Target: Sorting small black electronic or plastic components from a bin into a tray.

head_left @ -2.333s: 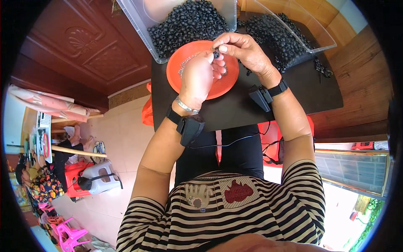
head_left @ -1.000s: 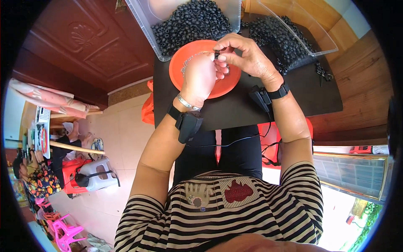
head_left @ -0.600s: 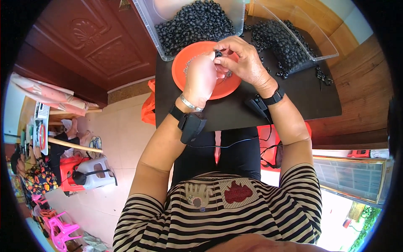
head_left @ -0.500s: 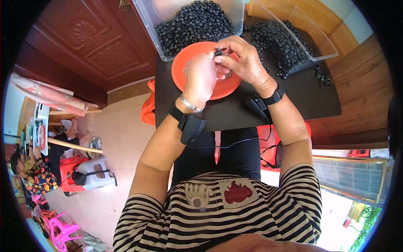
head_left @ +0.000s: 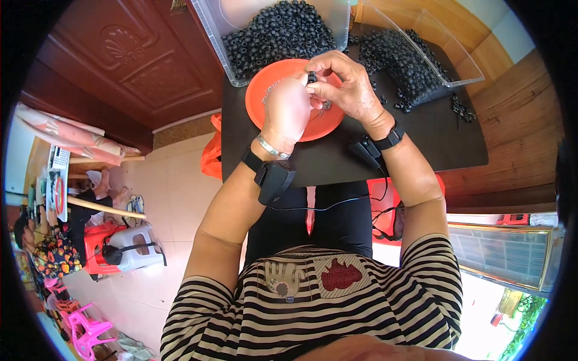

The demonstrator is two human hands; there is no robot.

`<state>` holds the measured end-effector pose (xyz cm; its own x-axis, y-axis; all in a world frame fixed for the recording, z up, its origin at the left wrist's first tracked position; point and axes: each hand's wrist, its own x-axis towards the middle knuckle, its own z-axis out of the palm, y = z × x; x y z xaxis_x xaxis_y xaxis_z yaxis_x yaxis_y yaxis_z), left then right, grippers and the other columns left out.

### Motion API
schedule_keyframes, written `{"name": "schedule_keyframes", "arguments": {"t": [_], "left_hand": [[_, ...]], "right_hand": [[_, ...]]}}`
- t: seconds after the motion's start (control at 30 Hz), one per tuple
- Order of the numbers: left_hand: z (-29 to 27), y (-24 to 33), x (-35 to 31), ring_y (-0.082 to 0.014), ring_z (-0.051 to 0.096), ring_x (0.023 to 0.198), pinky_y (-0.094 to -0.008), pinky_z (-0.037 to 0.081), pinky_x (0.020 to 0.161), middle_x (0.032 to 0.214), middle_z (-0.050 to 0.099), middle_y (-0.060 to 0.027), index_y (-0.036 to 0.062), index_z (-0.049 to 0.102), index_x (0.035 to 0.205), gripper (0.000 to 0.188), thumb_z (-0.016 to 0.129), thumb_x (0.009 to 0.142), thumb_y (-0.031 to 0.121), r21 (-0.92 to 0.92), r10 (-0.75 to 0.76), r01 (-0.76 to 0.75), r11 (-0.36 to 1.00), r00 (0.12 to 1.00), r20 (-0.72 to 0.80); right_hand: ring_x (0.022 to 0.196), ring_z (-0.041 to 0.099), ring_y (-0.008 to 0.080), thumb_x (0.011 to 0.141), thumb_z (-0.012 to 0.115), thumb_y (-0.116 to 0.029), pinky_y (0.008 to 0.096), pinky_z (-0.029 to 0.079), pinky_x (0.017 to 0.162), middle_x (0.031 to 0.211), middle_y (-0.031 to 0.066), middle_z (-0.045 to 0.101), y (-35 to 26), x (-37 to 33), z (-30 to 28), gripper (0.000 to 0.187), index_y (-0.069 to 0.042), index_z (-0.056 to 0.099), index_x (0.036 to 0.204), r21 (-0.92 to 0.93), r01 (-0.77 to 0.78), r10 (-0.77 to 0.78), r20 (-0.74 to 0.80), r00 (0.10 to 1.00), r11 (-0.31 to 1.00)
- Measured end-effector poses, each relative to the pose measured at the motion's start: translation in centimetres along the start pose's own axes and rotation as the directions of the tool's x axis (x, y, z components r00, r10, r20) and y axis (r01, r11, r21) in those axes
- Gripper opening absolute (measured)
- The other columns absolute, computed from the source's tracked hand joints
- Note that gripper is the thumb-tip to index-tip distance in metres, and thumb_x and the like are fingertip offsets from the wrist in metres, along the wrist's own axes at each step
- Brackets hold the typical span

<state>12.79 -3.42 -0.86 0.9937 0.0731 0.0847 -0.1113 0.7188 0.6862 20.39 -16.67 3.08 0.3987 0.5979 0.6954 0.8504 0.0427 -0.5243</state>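
Part, blk. [head_left: 311, 77]: 1 pc., sm.; held up at fingertips above orange dish; fine detail unclear.
Right hand [head_left: 344, 81]: part pinched btw. thumb & forefinger.
Left hand [head_left: 286, 108]: part steadied at thumb tip; fingers curled below, partly hidden, exact grip can't be told.
Handling: judged best done w/ part kept over dish, so drops are caught; left thumb kept firm, lt. pressure applied by right fingers.
Orange dish [head_left: 322, 129]: set on dk. table [head_left: 433, 141]; silver bits [head_left: 269, 92] held inside.
Clear bin [head_left: 212, 45], far L: heaped w/ blk. pcs. [head_left: 277, 39].
Clear tray [head_left: 466, 82], far R: second blk. heap [head_left: 415, 67] seen at it; strays scattered nearby.
Obstructions: dish interior mostly blocked by left hand; cable [head_left: 319, 209] hung across lap, poss. snag.
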Motion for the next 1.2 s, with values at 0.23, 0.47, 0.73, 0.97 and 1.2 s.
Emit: {"name": "schedule_keyframes", "arguments": {"t": [0.23,0.47,0.73,0.97,1.2], "left_hand": [[1.0,0.1,-0.1,-0.0177,0.058,0.07,-0.028,0.044,0.063,0.085,0.061,-0.0075,0.0004,0.059,0.094,0.024,0.046,0.089,0.019,-0.004,0.05,-0.05,0.999,0.997,-0.05],[-0.8,-0.2,0.3,-0.0191,0.058,0.079,-0.0302,0.043,0.072,0.086,0.06,-0.0054,0.0033,0.058,0.097,0.023,0.049,0.09,0.024,0.081,0.01,-0.017,0.997,0.996,0.087],[-0.7,0.1,0.1,-0.0163,0.057,0.086,-0.0299,0.044,0.073,0.096,0.062,-0.0052,0.0037,0.058,0.1,0.024,0.045,0.091,0.021,0.015,-0.019,0.018,1.0,1.0,0.019],[0.1,0.1,-0.1,-0.017,0.057,0.089,-0.0311,0.045,0.075,0.101,0.061,-0.0061,0.0035,0.054,0.107,0.029,0.043,0.092,0.025,-0.017,-0.054,0.054,0.998,0.999,0.007],[0.6,0.0,0.0,-0.017,0.056,0.079,-0.0306,0.044,0.068,0.093,0.062,-0.0071,0.0038,0.057,0.098,0.026,0.045,0.09,0.025,-0.107,-0.086,0.089,0.99,0.996,0.032]], "right_hand": [[0.079,0.058,0.0107,0.076,0.072,-0.014,0.0257,0.049,0.071,0.089,0.003,0.063,0.6,-0.3,-0.1,0.025,-0.003,0.062,0.096,0.151,-0.055,0.051,0.036,0.998,0.987],[0.074,0.057,0.0067,0.087,0.06,-0.009,0.0215,0.049,0.067,0.086,0.002,0.062,1.2,-0.2,0.2,0.014,-0.002,0.062,0.099,0.535,-0.286,0.239,0.157,0.958,0.795],[0.075,0.058,0.0114,0.078,0.069,-0.009,0.0259,0.05,0.067,0.085,0.0041,0.061,-0.2,-0.2,0.7,0.021,-0.003,0.06,0.096,0.202,-0.153,0.144,0.06,0.988,0.967],[0.079,0.059,0.0229,0.068,0.075,-0.012,0.0314,0.049,0.069,0.084,0.0074,0.061,0.0,-0.4,0.9,0.03,-0.005,0.061,0.093,-0.051,-0.037,0.036,-0.027,0.999,0.998],[0.078,0.059,0.026,0.07,0.074,-0.012,0.034,0.049,0.068,0.079,0.008,0.061,0.0,-0.4,0.8,0.022,-0.004,0.058,0.084,-0.17,0.041,-0.053,-0.066,0.996,0.985]]}}
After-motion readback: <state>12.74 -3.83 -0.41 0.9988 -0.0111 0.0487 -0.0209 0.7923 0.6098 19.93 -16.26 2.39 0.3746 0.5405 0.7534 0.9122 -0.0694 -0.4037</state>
